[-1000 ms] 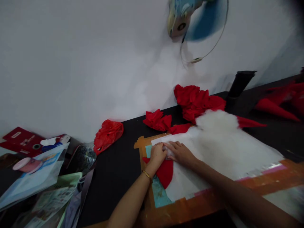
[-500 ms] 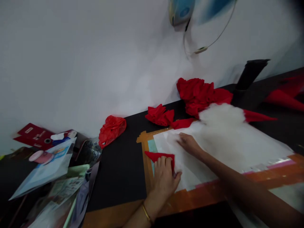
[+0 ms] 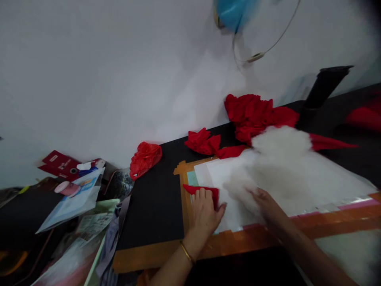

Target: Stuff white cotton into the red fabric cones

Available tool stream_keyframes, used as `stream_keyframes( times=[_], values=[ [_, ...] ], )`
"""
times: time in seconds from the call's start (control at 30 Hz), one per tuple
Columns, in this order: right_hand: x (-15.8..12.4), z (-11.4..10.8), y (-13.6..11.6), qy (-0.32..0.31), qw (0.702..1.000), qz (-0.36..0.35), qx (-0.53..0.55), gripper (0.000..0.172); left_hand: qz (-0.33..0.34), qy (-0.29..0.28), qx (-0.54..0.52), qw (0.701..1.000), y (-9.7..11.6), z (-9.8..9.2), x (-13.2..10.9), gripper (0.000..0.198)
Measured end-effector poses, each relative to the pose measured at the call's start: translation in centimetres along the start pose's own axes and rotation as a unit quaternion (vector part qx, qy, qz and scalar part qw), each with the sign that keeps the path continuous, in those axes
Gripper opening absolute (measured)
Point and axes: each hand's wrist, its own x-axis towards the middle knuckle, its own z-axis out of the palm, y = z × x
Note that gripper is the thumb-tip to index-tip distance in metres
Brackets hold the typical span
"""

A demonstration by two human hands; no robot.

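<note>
Red cloth, a small piece (image 3: 214, 194) with a thin point to the left, lies on the near left part of a big white sheet (image 3: 324, 186) and over a bit of blue-green sheet (image 3: 192, 178) at its left edge. On top of it is the left hand (image 3: 204, 212), fingers bent down on the cloth and thumb stuck out to the right; I cannot tell if it pinches the cloth or just presses it. A gold bangle (image 3: 187, 253) goes around that wrist. Over the white sheet, to the right, is the right hand (image 3: 266, 203). It is blurry, with its fingers pointing left, and I cannot tell if it has anything in it. White fluff (image 3: 281, 139) sits in a soft pile at the far side of the sheet, with a pointy red piece (image 3: 331, 142) at its right. Brown tape (image 3: 247, 239) runs along the near edge of the sheet. On the black table (image 3: 154, 206), at the far side by the wall, are a big red cloth heap (image 3: 253, 113), a smaller red heap (image 3: 202, 142) to its left, and a shiny red bag (image 3: 145, 159) farther left. At the far right stands a tilted black thing (image 3: 326, 87). On the left are a red box (image 3: 61, 163), a pink tub (image 3: 67, 188) and a pale green bin (image 3: 108, 204).
</note>
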Motion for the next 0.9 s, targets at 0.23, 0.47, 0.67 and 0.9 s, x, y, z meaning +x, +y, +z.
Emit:
stream_keyframes(
  times=[0.23,0.47,0.67,0.9],
  values=[
    [-1.1,1.0,-0.1,0.013,0.997,0.051,0.048,0.037,-0.073,-0.002,-0.196,0.978,-1.4,-0.1,1.1,0.008],
    [-1.2,3.9,1.6,-0.027,0.996,-0.061,-0.053,0.030,-0.106,-0.003,-0.317,0.942,-3.1,-1.3,3.2,0.010],
    [1.5,4.9,3.8,0.005,0.939,-0.216,-0.267,0.020,-0.059,-0.012,-0.339,0.939,-1.1,-1.9,2.8,0.011],
    [2.7,6.1,4.3,0.025,0.978,-0.156,-0.139,0.035,0.105,0.037,-0.268,0.957,-0.1,-0.7,-0.1,0.014]
  ],
)
